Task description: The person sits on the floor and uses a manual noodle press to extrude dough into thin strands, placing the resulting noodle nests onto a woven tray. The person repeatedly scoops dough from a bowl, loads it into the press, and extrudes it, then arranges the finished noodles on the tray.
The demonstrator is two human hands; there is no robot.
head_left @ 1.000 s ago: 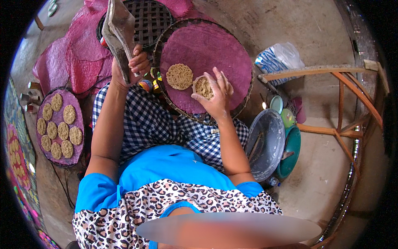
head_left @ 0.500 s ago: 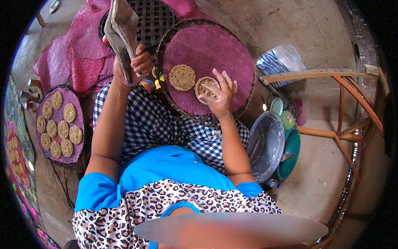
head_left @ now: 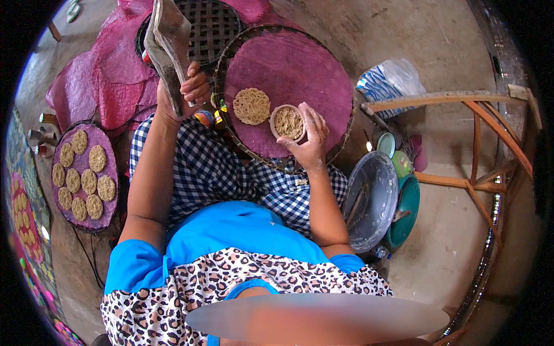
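My left hand grips a pair of worn, greyish flat boards with handles, like a hand press, held up over my left knee. On the round tray lined with purple cloth lies a flat round cake of noodles. Just right of it sits a pale ring mould with loose noodle strands inside. My right hand, dusted white, holds that ring by its right side, thumb at the near edge and fingers at the far right.
A smaller purple-lined tray with several noodle cakes lies at left. Behind are pink sheeting and a dark woven basket. A grey basin, green basin, plastic bag and wooden frame stand at right.
My right fingers have shifted from over the noodles to the ring's right side, uncovering the strands. My left hand still holds the press in nearly the same place.
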